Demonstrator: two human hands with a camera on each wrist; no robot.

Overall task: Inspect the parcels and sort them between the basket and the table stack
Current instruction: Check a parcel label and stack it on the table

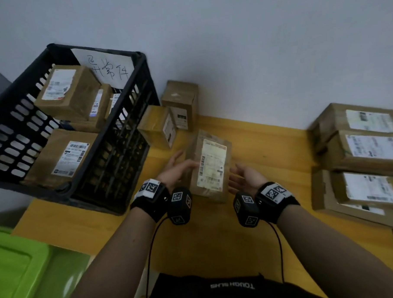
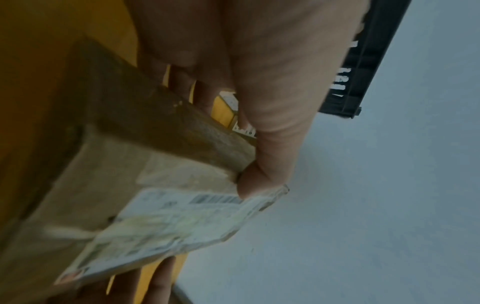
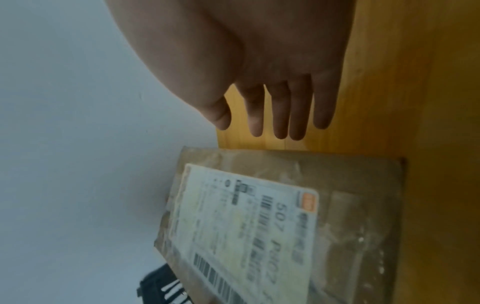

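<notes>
A brown cardboard parcel [image 1: 211, 164] with a white shipping label lies lengthwise over the yellow table [image 1: 270, 150], label up. My left hand [image 1: 178, 167] grips its left side; in the left wrist view the thumb [image 2: 270, 127] presses on the top edge of the parcel [image 2: 124, 160] and the fingers curl underneath. My right hand [image 1: 244, 176] is held flat just right of the parcel, not touching it. The right wrist view shows its fingers [image 3: 280, 119] straight and apart from the parcel [image 3: 345, 205]. A black basket [image 1: 102, 175] at left holds several parcels. The table stack [image 1: 366, 150] is at right.
Two small parcels [image 1: 180, 102] [image 1: 156, 125] stand by the wall between the basket and the held parcel. A handwritten paper sign [image 1: 106, 67] leans in the basket's back corner. A green plastic bin lid [image 1: 20, 269] sits low at the left. The grey wall runs behind the table.
</notes>
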